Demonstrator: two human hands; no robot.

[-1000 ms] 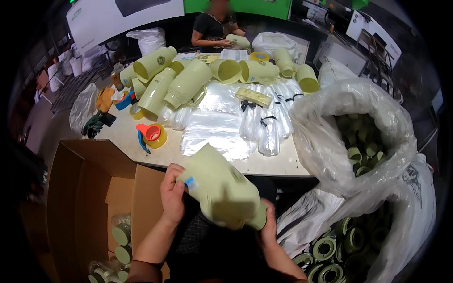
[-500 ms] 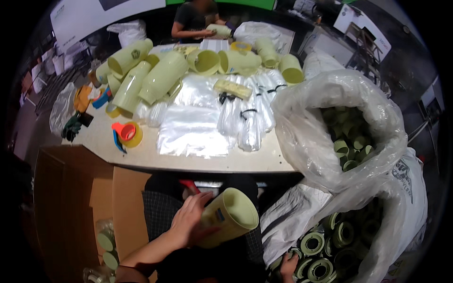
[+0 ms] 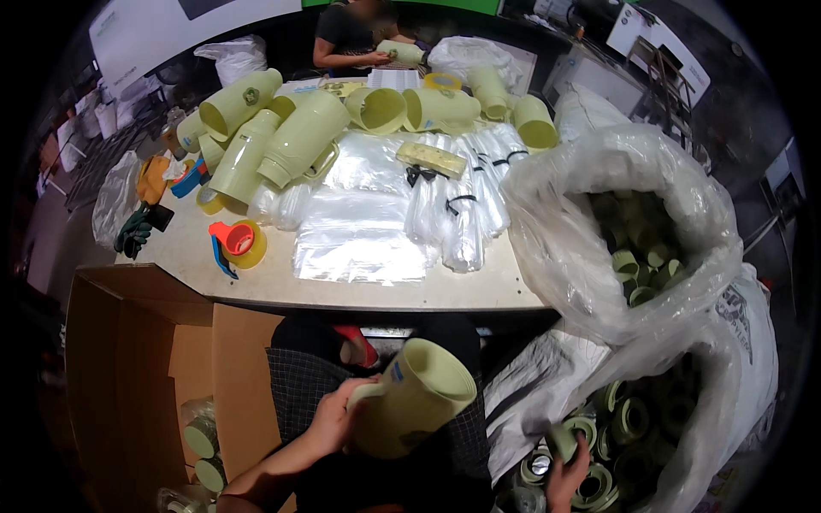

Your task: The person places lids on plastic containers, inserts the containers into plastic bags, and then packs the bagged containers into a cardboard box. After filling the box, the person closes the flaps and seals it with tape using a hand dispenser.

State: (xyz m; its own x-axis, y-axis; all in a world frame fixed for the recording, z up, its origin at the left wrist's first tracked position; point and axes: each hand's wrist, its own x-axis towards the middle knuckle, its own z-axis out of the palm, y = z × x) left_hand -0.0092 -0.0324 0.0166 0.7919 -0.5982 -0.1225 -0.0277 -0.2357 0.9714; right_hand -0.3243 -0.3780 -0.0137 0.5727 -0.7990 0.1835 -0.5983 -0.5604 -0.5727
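Observation:
A pale green jug-shaped flask body [image 3: 398, 419] rests over my lap, tilted with its wide open end up and to the right. My left hand [image 3: 332, 421] is closed round its handle. At the lower right, my right hand [image 3: 567, 479] grips a pale green ring-shaped part [image 3: 562, 442], somewhat blurred, above the mouth of a plastic-lined sack. In that sack lie several similar green rings [image 3: 631, 419] with dark centres. The fingertips of my right hand are partly hidden behind the part.
Several green flask bodies [image 3: 304, 141] lie along the table's far side. Clear plastic bags [image 3: 359, 239] and a tape dispenser [image 3: 244, 244] are nearer. A second sack [image 3: 547, 222] holds green parts. An open carton [image 3: 244, 368] stands left, with wrapped flasks. A co-worker [image 3: 351, 38] sits opposite.
My right hand has lifted a ring-shaped part up from among the rings. My left hand has shifted from the flask body's side to its handle, and the body has turned.

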